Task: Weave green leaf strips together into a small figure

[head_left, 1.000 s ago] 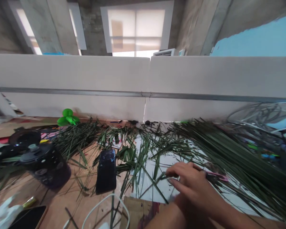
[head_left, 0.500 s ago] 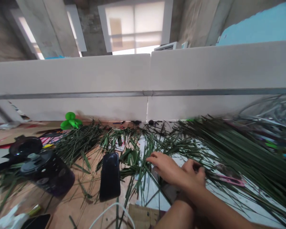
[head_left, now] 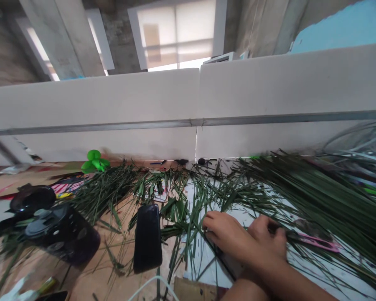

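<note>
Green palm leaf strips [head_left: 327,200] fill the work surface in a long, dense bundle on the right and a loose scatter across the middle. Both hands sit at the lower centre, just left of the bundle. One hand [head_left: 227,233] reaches toward the phone side, fingers gently curved and tips touching loose strips; it is neither clenched nor clearly grasping. The other hand [head_left: 267,235] is curled, its fingers bent around a dark narrow object [head_left: 293,235] that runs into a pink strip [head_left: 319,243]. The grip looks closed, but the fingers hide it, and the object is too blurred to name.

Under the hands and loose strips lies a white sheet of paper [head_left: 203,267], on a wooden table [head_left: 28,267]. Just left of the hands, a black phone [head_left: 148,238] lies with strips beside it. Farther left stand a dark round jar [head_left: 64,236] and a black lid [head_left: 31,199]. A bright green plastic object [head_left: 95,162] sits behind the strips, against a white partition [head_left: 97,108] with a metal rail [head_left: 97,126]. A piece of cardboard [head_left: 194,289] and a white cable [head_left: 153,287] lie at the near edge.
</note>
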`<state>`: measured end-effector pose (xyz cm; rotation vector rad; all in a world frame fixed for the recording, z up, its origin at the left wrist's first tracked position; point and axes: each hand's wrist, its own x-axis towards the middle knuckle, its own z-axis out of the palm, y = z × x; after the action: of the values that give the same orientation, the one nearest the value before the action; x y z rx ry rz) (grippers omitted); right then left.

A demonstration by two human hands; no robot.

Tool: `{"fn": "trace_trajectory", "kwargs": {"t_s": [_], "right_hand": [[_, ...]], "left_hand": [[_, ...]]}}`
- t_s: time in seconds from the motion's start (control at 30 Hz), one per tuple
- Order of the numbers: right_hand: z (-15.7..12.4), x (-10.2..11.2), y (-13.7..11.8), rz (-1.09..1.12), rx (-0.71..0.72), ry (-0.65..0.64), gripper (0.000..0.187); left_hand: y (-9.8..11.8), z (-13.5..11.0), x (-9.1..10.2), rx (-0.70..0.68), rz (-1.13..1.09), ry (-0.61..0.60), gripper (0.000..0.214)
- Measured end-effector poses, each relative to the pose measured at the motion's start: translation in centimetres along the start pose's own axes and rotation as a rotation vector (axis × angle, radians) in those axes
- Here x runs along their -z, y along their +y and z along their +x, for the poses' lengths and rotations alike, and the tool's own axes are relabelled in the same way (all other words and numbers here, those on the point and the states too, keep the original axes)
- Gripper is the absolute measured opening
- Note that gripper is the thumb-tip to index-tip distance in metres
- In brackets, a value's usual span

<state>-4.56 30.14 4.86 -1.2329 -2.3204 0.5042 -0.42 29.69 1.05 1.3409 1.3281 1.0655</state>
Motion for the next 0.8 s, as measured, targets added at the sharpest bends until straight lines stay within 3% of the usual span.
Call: {"fn": "trace_trajectory", "kwargs": {"t_s": [0.13,0.3,0.5,0.67,0.8], "right_hand": [[0.3,0.7,-0.5,-0.145,0.045,-0.087,0.024],[2.9,1.4,-1.2,-0.053,0.12,-0.081,0.032],[7.4,-0.5,-2.8,-0.085,0.163,-0.205,0.03],[8.9,-2.7,-3.3,-0.173,0.057,-0.208,0.019],[8.8,-3.1,-3.0,-0.227,-0.025,-0.175,0.021]], "left_hand": [[0.1,-0.1,0.1,0.006,-0.001,-0.02,0.01],[-0.6,0.3,0.3,0.008,-0.069,-0.021,0.012],[-0.9,0.7,0.6,-0.009,-0.087,-0.003,0.011],[-2.1,1.2,0.2,-0.016,-0.093,0.041,0.011],[-2.5,1.4,-0.2,-0.018,-0.061,0.067,0.014]]}}
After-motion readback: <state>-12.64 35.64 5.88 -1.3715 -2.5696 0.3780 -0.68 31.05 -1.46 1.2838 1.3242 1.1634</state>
